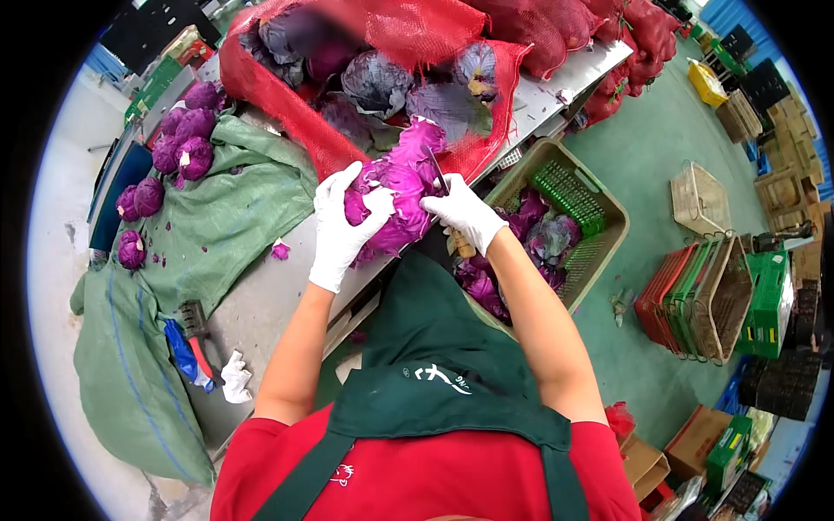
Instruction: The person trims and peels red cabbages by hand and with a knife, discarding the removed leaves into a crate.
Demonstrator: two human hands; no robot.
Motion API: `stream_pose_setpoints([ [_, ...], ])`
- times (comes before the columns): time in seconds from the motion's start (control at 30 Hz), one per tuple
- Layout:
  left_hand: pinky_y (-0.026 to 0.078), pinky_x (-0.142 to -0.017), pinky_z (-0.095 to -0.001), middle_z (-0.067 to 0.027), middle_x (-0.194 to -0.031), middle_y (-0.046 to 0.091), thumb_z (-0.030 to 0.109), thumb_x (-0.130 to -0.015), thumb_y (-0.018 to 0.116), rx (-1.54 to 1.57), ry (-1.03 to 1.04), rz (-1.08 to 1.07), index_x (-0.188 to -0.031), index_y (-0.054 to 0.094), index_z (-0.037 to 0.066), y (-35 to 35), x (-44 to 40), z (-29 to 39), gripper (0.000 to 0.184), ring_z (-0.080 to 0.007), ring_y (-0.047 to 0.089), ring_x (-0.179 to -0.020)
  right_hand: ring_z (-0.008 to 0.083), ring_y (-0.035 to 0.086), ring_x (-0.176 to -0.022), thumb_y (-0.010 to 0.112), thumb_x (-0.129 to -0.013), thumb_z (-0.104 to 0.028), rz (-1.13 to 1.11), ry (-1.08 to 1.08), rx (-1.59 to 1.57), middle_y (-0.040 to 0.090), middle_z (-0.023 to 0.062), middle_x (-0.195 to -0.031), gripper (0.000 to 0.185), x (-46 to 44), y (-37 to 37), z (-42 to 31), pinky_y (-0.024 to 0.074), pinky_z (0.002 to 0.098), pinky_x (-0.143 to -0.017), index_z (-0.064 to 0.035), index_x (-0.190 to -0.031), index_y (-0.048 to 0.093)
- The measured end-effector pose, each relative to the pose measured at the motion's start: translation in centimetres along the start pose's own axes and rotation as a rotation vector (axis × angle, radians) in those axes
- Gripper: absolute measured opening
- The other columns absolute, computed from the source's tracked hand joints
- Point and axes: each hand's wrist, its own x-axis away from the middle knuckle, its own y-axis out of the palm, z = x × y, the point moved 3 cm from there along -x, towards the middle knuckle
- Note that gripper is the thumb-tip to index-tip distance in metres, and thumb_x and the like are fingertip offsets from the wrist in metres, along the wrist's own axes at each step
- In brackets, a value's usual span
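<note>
My left hand [343, 217], in a white glove, grips the left side of a bright purple cabbage [401, 187] with loose, ragged leaves. On the cabbage's right side, my gloved right hand [465, 211] is closed around a knife [437, 170], its dark blade pointing up against the leaves. Just beyond my hands, a red mesh bag [295, 113] lies open with dark, dull purple cabbages [376, 84] inside. Below my right hand stands a beige crate [599, 252] holding purple outer leaves [549, 236].
Several trimmed cabbages [195, 158] rest on green cloth [200, 234] at the left. A brush-like tool [193, 319] and a crumpled white glove [235, 379] lie on the metal table [261, 304]. Full red sacks [530, 30] are at the back; stacked crates [695, 295] stand right.
</note>
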Motion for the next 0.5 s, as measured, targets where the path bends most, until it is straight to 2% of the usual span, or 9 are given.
stream_pose_setpoints([
  [0.03, 0.034, -0.110, -0.0434, -0.0147, -0.131, 0.047, 0.028, -0.078, 0.081, -0.001, 0.000, -0.007, -0.143, 0.047, 0.012, 0.1, 0.1, 0.4, 0.076, -0.0318, 0.043, -0.126, 0.0180, 0.058, -0.078, 0.073, -0.075, -0.018, 0.009, 0.028, 0.049, 0.059, 0.0106, -0.094, 0.064, -0.1, -0.1, 0.0, 0.0519, 0.0334, -0.066, 0.0039, -0.127, 0.042],
  [0.13, 0.035, -0.110, -0.0435, -0.0147, -0.130, 0.046, 0.028, -0.076, 0.083, -0.080, 0.048, -0.037, -0.143, 0.049, 0.014, 0.5, 0.0, 1.4, 0.076, -0.0322, 0.044, -0.125, 0.0183, 0.060, -0.078, 0.070, -0.076, -0.016, 0.028, 0.033, 0.096, 0.060, 0.0117, -0.093, 0.063, -1.0, -0.4, 1.2, 0.0526, 0.0335, -0.066, 0.0040, -0.129, 0.041],
  [0.27, 0.035, -0.110, -0.0435, -0.0136, -0.130, 0.045, 0.027, -0.076, 0.083, -0.023, 0.059, 0.020, -0.143, 0.049, 0.015, 0.7, -0.4, 1.0, 0.075, -0.0313, 0.043, -0.126, 0.0210, 0.063, -0.074, 0.066, -0.080, -0.019, 0.057, 0.076, 0.080, 0.064, 0.0168, -0.094, 0.062, 0.0, 0.3, 1.0, 0.0526, 0.0349, -0.063, 0.0020, -0.134, 0.043],
  [0.3, 0.035, -0.109, -0.0444, -0.0147, -0.129, 0.045, 0.029, -0.074, 0.084, -0.016, 0.054, 0.002, -0.142, 0.049, 0.014, 0.6, -0.5, 0.7, 0.079, -0.0326, 0.043, -0.125, 0.0231, 0.062, -0.067, 0.064, -0.083, -0.020, 0.089, 0.027, 0.089, 0.065, 0.0172, -0.091, 0.058, -1.0, 0.5, 2.2, 0.0521, 0.0358, -0.062, 0.0016, -0.133, 0.045],
  [0.33, 0.036, -0.108, -0.0454, -0.0157, -0.127, 0.044, 0.031, -0.071, 0.086, -0.014, 0.047, -0.020, -0.142, 0.049, 0.014, 0.4, -0.6, 0.5, 0.082, -0.0339, 0.042, -0.124, 0.0231, 0.062, -0.067, 0.064, -0.083, -0.020, 0.086, 0.029, 0.079, 0.065, 0.0172, -0.091, 0.058, -0.8, 0.6, 2.1, 0.0521, 0.0358, -0.062, 0.0016, -0.133, 0.045],
  [0.4, 0.035, -0.109, -0.0447, -0.0156, -0.128, 0.045, 0.032, -0.072, 0.086, -0.003, 0.034, -0.048, -0.142, 0.049, 0.014, 0.2, -0.3, 0.7, 0.082, -0.0331, 0.042, -0.125, 0.0147, 0.055, -0.060, 0.062, -0.085, -0.012, 0.059, 0.008, 0.026, 0.060, 0.0095, -0.086, 0.045, -0.1, 0.5, 1.6, 0.0469, 0.0303, -0.052, 0.0013, -0.126, 0.046],
  [0.43, 0.033, -0.110, -0.0441, -0.0155, -0.129, 0.045, 0.032, -0.072, 0.086, 0.020, 0.025, -0.055, -0.143, 0.048, 0.013, 0.3, -0.6, 0.9, 0.082, -0.0323, 0.042, -0.126, 0.0133, 0.053, -0.058, 0.060, -0.085, -0.008, 0.106, -0.038, 0.020, 0.060, 0.0091, -0.085, 0.043, -1.2, 0.4, 3.0, 0.0439, 0.0301, -0.049, 0.0005, -0.124, 0.048],
  [0.47, 0.033, -0.110, -0.0441, -0.0155, -0.129, 0.045, 0.032, -0.072, 0.086, 0.019, 0.034, -0.041, -0.143, 0.048, 0.013, 0.3, -0.8, 0.9, 0.082, -0.0323, 0.042, -0.126, 0.0118, 0.052, -0.059, 0.060, -0.084, -0.005, 0.177, -0.154, 0.081, 0.059, 0.0090, -0.085, 0.043, -2.6, 0.2, 5.1, 0.0436, 0.0295, -0.052, -0.0021, -0.125, 0.049],
  [0.5, 0.033, -0.111, -0.0434, -0.0157, -0.130, 0.045, 0.031, -0.073, 0.085, 0.078, -0.021, -0.047, -0.143, 0.048, 0.013, 0.2, -0.8, 0.6, 0.081, -0.0314, 0.041, -0.126, 0.0184, 0.058, -0.074, 0.061, -0.083, -0.010, 0.185, -0.175, 0.084, 0.063, 0.0131, -0.091, 0.043, -2.2, -0.3, 5.3, 0.0469, 0.0321, -0.068, -0.0048, -0.125, 0.053],
])
